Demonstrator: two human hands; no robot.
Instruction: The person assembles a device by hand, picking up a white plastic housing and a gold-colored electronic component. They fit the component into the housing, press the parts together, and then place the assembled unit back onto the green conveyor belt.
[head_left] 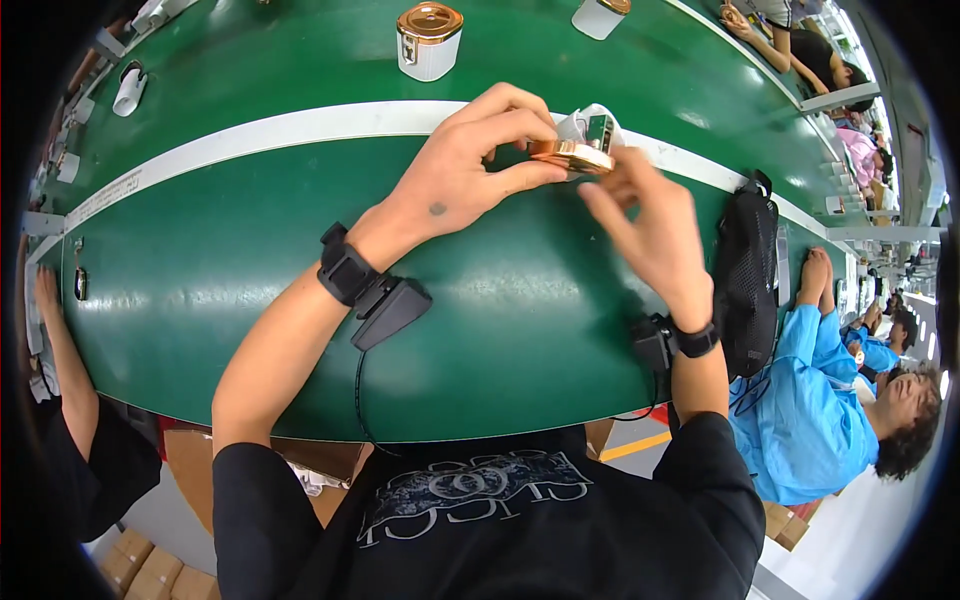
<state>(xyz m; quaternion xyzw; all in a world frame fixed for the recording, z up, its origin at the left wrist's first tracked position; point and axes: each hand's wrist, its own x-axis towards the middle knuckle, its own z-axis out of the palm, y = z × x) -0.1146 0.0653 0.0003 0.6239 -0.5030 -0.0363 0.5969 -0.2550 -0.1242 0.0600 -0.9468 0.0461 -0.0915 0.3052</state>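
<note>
Just over the white strip across the bench, my left hand (470, 165) pinches the copper-coloured cap (578, 156) of a small device between thumb and fingers. Behind the cap a green circuit board (600, 130) shows, with a white housing (570, 126) around part of it. My right hand (650, 215) is at the right side of the cap, slightly blurred. Its fingers are bent and the thumb stands apart from them, with nothing visible between. Whether a right fingertip touches the cap is hard to see.
White boxy devices with copper-coloured tops (430, 42) stand beyond the white strip (300, 122). A black mesh bag (748, 280) lies on the green bench (500, 330) at my right. A person in blue (810, 400) sits beyond it; another person's arm (75, 350) rests at left.
</note>
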